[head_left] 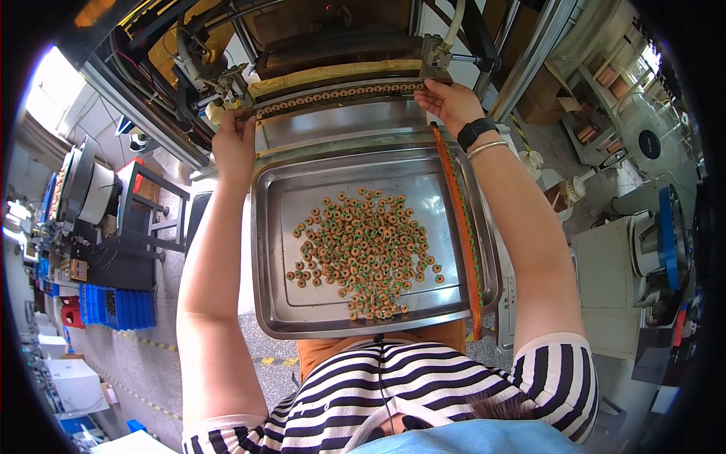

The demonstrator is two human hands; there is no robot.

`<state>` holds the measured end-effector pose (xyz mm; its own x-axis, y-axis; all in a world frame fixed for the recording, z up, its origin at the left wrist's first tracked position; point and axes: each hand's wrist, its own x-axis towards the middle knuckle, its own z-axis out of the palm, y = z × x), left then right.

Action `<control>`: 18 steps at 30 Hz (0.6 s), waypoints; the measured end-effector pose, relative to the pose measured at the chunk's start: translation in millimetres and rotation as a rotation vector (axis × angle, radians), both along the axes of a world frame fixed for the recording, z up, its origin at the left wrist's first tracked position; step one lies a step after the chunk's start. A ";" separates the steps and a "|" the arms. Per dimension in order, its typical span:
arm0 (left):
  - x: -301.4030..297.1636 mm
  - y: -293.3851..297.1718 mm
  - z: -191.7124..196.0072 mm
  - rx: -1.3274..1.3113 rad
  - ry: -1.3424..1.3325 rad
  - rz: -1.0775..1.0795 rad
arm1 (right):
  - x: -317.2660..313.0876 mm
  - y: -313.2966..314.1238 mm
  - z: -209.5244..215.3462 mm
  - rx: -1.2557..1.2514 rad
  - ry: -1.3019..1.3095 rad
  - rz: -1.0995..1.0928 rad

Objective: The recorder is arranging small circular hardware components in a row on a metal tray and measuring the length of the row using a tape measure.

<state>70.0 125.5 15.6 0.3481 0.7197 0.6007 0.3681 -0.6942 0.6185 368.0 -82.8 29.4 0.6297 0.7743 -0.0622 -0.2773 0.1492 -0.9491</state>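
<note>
A long narrow bar carrying a row of small ring-shaped coils lies crosswise at the front of a machine. My left hand pinches its left end between thumb and fingers. At the right end, my right hand closes on the bar, its other fingers curled. Below my hands stands a shallow metal tray with a heap of loose copper-brown and green ring coils. Across the tray's right side rests an orange bar, green bits showing along its edge.
The machine's dark beam and metal fittings rise just beyond the bar. Blue bins stand on the floor at left, near a dark workbench. To the right are a white fan and a pale cabinet.
</note>
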 end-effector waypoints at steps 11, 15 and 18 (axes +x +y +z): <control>-12.3 -6.1 3.8 0.095 0.173 0.027 | 0.1 -43.8 8.8 -0.096 -0.108 0.039; -11.2 -19.1 17.6 -0.013 0.390 0.013 | 15.7 -110.2 14.2 -0.196 -0.177 0.006; -15.1 -14.7 19.6 0.004 0.435 0.020 | 29.3 -157.0 15.4 -0.277 -0.213 -0.003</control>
